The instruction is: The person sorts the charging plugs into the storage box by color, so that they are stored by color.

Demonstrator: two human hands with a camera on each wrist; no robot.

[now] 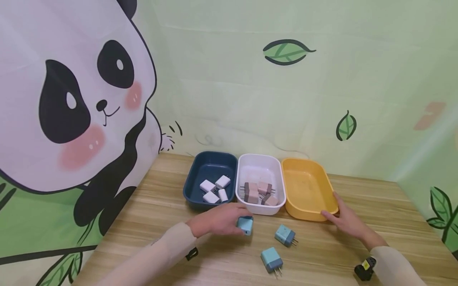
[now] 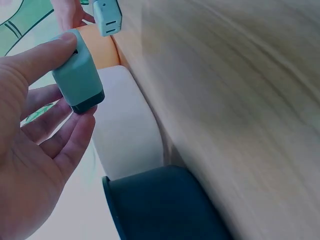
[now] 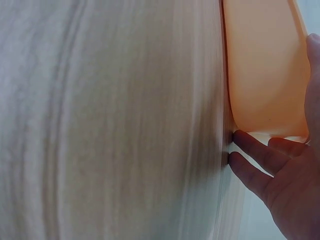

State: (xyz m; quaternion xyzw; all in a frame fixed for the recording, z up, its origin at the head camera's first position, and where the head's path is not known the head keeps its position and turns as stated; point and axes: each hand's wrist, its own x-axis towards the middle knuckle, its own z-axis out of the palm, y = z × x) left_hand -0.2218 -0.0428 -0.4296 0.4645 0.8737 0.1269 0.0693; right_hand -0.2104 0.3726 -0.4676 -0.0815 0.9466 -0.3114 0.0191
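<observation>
In the head view my left hand [image 1: 223,220] is in front of the white bin [image 1: 260,209]. It pinches a teal plug-in charger [image 1: 245,225] between thumb and fingers; in the left wrist view this charger [image 2: 80,75] has its dark end pointing down. My right hand [image 1: 348,218] rests at the near right corner of the yellow bin [image 1: 309,212], thumb on the rim and straight fingers along the side. Two more teal chargers, one nearer the bins [image 1: 285,235] and one nearer me [image 1: 271,260], lie on the wooden table with their prongs showing.
White chargers [image 1: 211,197] lie in the dark blue bin [image 1: 189,200]. Several pink chargers [image 1: 251,192] are in the white bin. The three bins stand side by side near a panda-printed backdrop [image 1: 214,79]. A black item [image 1: 365,269] is by the right sleeve.
</observation>
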